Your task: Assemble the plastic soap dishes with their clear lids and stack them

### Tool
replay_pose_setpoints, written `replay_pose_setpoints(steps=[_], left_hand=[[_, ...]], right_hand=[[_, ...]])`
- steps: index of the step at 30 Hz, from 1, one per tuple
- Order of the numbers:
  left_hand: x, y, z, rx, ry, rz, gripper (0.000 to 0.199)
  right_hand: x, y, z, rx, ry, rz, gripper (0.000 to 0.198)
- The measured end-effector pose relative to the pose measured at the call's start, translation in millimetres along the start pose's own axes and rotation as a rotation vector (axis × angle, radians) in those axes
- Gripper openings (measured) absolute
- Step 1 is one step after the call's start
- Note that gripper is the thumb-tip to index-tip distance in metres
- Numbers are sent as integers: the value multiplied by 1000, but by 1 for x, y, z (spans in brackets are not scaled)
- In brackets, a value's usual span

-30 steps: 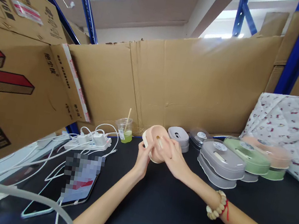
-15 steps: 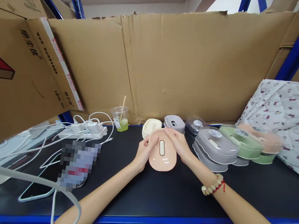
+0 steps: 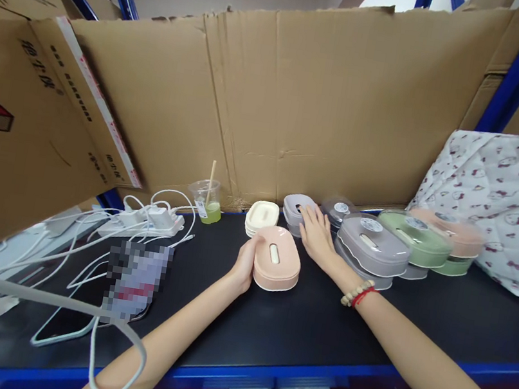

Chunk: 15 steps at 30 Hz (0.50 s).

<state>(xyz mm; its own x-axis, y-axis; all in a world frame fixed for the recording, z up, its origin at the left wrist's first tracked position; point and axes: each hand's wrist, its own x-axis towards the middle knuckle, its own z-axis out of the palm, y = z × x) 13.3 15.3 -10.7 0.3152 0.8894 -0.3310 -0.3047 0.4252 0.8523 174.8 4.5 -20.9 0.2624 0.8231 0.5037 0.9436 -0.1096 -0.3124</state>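
A pink oval lidded box (image 3: 284, 264) with a white bar set in its lid rests on the black tabletop. My left hand (image 3: 244, 258) grips its left side, the thumb by the lid's edge. My right hand (image 3: 316, 230) has its fingers stretched out over the right side of a lavender-grey lidded box (image 3: 292, 207) behind it; whether the fingertips press on it I cannot tell. Just left of that grey box stands a small stack of cream boxes (image 3: 262, 216).
Clear-covered grey boxes (image 3: 369, 243), green boxes (image 3: 421, 238) and pink ones lie to the right, beside a patterned cloth (image 3: 496, 210). A drink cup (image 3: 211, 210), a power strip (image 3: 158, 221) with tangled cables and a phone (image 3: 65, 321) are on the left. Cardboard (image 3: 325, 113) walls the back.
The pink piece, tilted up in both hands before, now sits flat as a box with only my left hand on it. My right hand has left it for the lavender-grey box.
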Motion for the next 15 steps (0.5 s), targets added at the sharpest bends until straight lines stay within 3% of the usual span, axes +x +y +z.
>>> replay_pose_setpoints(steps=[3,5,9,15], left_hand=[[7,-7,-6,45,-67,6,18],[13,-12,-10,64,-99,53,16],[22,-18,-16,58,-124,33,17],[25,-20,-18,72,-143,83,24]], right_hand=[[3,5,5,-40,-53,-41,49],[4,6,6,-36,-15,-39,49],[3,7,6,3,91,94,55],[6,12,11,0,164,187,55]])
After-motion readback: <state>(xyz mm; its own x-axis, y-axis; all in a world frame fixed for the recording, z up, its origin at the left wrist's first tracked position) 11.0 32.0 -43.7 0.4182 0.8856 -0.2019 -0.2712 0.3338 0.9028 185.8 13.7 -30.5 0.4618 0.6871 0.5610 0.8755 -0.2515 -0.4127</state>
